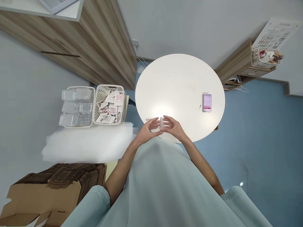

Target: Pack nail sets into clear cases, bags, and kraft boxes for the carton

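Note:
Over the near edge of a round white table point(180, 78), my two hands meet around a small clear plastic box point(161, 123). My left hand point(149, 130) has its fingers and thumb curved against the box's left side. On the right side, my right hand point(174, 127) grips it with fingertips and thumb. The box stands on edge between them; whether its lid is fully closed I cannot tell. Beside my left fingers, partly covered by them, lies a small card with pinkish round pieces point(148, 119).
Left of the table, one white basket point(94, 104) holds printed cards, another point(71, 126) clear plastic boxes. White sheets point(90, 142) and flattened cardboard boxes point(47, 195) lie nearer. A purple blurred pack point(207, 102) is on the table's right. Wooden cabinets point(106, 41) stand behind.

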Available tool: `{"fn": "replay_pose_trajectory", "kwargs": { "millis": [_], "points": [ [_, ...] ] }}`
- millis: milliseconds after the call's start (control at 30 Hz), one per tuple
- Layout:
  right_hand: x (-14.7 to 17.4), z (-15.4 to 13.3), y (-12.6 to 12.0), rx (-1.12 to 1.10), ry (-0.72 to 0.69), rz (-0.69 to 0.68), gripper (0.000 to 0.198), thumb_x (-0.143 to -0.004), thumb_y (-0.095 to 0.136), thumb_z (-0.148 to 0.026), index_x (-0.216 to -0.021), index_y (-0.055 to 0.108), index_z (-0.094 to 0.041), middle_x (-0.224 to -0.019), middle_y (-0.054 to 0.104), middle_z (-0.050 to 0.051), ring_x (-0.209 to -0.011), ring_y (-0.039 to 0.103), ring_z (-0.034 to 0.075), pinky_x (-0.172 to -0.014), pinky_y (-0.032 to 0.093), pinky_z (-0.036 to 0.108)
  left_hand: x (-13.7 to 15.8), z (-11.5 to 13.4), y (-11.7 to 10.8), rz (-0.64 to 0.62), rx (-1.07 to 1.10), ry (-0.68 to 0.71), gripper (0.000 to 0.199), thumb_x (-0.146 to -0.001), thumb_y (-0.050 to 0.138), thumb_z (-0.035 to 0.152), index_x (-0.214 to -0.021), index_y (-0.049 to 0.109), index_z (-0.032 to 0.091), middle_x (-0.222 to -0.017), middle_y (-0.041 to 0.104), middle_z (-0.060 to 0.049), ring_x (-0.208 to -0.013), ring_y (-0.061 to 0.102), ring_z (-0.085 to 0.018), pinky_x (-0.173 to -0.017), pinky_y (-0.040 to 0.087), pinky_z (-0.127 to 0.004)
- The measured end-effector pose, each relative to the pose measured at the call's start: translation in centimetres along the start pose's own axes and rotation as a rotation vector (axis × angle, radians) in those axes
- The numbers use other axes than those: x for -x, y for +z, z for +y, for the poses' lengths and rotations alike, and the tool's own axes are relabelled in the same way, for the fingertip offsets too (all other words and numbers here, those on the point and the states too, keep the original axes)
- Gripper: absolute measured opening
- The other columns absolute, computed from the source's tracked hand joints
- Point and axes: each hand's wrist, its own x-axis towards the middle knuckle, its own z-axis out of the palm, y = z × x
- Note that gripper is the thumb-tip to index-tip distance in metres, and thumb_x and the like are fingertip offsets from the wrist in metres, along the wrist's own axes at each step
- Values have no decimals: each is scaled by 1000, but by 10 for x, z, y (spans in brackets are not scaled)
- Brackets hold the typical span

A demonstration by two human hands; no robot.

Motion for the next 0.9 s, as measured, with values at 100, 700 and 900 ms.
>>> {"fn": "replay_pose_trajectory", "kwargs": {
  "millis": [100,700,900],
  "points": [
    [11,3,-16,9,-3,9,84,-69,98,-49,-144,66,-32,-150,64,10,-133,66,34,-105,63,52,-4,-1,14,-41,4,-14,92,-69,97,48,-149,60,22,-146,67,-16,-132,67,-36,-119,52,-59],
    [58,-6,-49,127,-183,-32,76,-76,94,-48,-145,63,-36,-147,61,7,-135,64,30,-105,62,46,9,5,61,-65,-20,102,84,-70,97,46,-145,65,23,-149,67,-15,-138,63,-37,-118,53,-58],
    [66,-20,-52,171,-252,-77,71,-78,93,-45,-143,63,-36,-145,61,7,-132,65,29,-102,64,45,23,12,70,-14,-31,175,81,-73,96,41,-146,63,26,-150,66,-13,-137,64,-35,-117,54,-55]
  ]
}}
